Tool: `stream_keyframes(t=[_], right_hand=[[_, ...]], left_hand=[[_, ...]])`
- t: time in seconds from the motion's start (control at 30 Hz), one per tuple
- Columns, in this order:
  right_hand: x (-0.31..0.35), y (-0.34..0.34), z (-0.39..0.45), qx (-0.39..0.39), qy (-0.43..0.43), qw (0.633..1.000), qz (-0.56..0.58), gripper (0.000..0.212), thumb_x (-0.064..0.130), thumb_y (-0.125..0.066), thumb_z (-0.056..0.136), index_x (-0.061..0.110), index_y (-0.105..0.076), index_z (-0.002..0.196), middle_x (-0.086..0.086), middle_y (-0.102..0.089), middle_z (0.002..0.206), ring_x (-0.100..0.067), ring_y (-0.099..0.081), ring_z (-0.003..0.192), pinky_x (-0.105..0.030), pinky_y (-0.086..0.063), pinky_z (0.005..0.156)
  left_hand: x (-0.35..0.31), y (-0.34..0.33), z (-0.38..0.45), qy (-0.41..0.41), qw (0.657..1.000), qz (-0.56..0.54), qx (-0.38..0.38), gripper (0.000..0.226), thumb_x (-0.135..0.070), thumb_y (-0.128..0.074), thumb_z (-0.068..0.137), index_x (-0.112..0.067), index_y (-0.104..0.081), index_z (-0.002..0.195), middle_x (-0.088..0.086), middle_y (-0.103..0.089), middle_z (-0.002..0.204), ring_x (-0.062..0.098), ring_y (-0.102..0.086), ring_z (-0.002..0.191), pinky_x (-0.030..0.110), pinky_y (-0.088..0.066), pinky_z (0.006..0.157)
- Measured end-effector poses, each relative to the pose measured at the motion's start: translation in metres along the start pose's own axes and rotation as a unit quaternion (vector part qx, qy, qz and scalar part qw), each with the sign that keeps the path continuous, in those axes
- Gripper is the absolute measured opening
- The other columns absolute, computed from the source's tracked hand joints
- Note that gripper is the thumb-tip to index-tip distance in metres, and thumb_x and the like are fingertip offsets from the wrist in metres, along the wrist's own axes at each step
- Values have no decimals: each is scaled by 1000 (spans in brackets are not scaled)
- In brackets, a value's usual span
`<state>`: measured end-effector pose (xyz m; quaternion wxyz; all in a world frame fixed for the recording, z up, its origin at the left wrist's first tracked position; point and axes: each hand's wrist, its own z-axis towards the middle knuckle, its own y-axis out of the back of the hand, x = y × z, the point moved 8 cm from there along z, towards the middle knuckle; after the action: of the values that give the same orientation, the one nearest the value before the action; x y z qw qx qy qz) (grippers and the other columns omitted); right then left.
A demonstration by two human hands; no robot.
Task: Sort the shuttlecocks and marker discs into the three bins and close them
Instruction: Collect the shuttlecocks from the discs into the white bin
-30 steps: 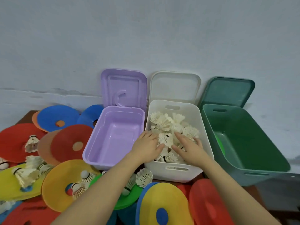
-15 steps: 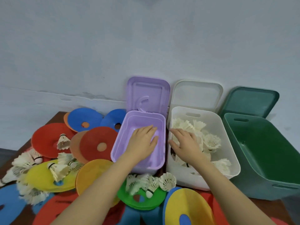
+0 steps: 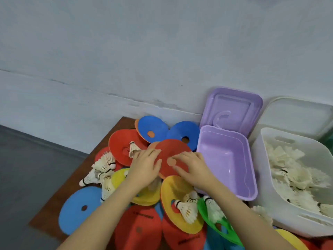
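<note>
While both hands rest mid-frame, left hand (image 3: pixel 145 167) and right hand (image 3: pixel 193 168) lie flat, fingers spread, on red disc (image 3: pixel 171 150); purple bin (image 3: pixel 227 159) just right.

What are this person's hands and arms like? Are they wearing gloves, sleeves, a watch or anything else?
Nothing is worn that the head view shows. The left hand and the right hand are bare, with no gloves, and no rings or watch can be made out. Both forearms are bare from the wrist down to the bottom edge of the picture, so no sleeve shows. No markings can be seen on them.
</note>
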<state>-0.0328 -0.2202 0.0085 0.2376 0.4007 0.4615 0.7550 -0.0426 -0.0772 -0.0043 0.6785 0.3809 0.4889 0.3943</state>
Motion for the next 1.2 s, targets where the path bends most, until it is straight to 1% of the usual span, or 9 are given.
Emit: stream_keyframes(t=[0.13,0.3,0.47,0.57,0.7,0.8,0.87,1.03,1.2], right_hand=[[40,-59,22,36,29,999,-20,48,53,-39,84,24,-62,114,9,-64,104,-15,-55,101,-22,-17,82],[60,-117,31,24,-18,998,-55,42,53,-48,81,24,-66,106,10,-67,99,-17,-59,94,-30,-20,81],[59,-158,30,54,-67,989,-117,48,53,-34,81,25,-65,103,12,-66,94,-17,-58,93,-38,-31,83],[55,-168,29,40,-113,980,-161,37,53,-37,78,32,-67,87,16,-65,78,-13,-60,81,-37,-25,79],[52,-178,26,21,-113,978,-173,25,51,-49,74,33,-65,81,14,-62,69,-12,-58,76,-35,-22,77],[50,-185,24,28,-115,981,-153,29,54,-53,73,30,-65,84,13,-59,74,-14,-57,80,-36,-22,79],[48,-190,22,28,-116,984,-132,30,53,-56,74,27,-66,86,12,-60,80,-17,-57,86,-37,-20,82],[49,-188,21,30,-133,981,-138,23,52,-50,74,33,-63,73,15,-62,72,-11,-58,83,-33,-20,80],[47,-187,20,34,-144,982,-116,17,42,-57,76,31,-54,63,11,-56,58,-9,-56,78,-27,-11,75]], left_hand=[[67,0,-13,27,999,-9,23,36,-30,-44,96,-19,-52,130,-3,-53,131,17,-43,124,34,-27,99],[123,-15,-16,39,996,-23,74,38,-36,-41,97,-23,-50,132,-7,-52,133,15,-43,123,32,-24,102],[141,-46,-3,3,988,-27,152,40,-39,-36,99,-28,-45,136,-10,-44,141,11,-35,130,35,-18,105],[141,-62,9,-23,984,-28,176,40,-37,-38,98,-27,-45,136,-10,-44,142,12,-35,131,36,-19,104],[146,-79,16,-32,977,-52,202,34,-36,-45,96,-28,-54,128,-7,-60,122,13,-53,112,35,-30,96],[157,-82,7,-17,975,-98,197,30,-37,-53,92,-27,-62,118,-8,-62,98,12,-59,87,30,-42,81],[163,-80,0,-2,974,-131,183,27,-36,-56,91,-25,-65,114,-8,-59,92,11,-57,79,31,-47,73],[169,-79,0,-5,980,-134,147,24,-34,-59,89,-23,-69,109,-8,-61,96,11,-58,83,38,-47,80],[164,-86,8,-18,977,-136,165,27,-36,-60,88,-25,-67,112,-10,-61,100,12,-58,90,36,-45,83]])
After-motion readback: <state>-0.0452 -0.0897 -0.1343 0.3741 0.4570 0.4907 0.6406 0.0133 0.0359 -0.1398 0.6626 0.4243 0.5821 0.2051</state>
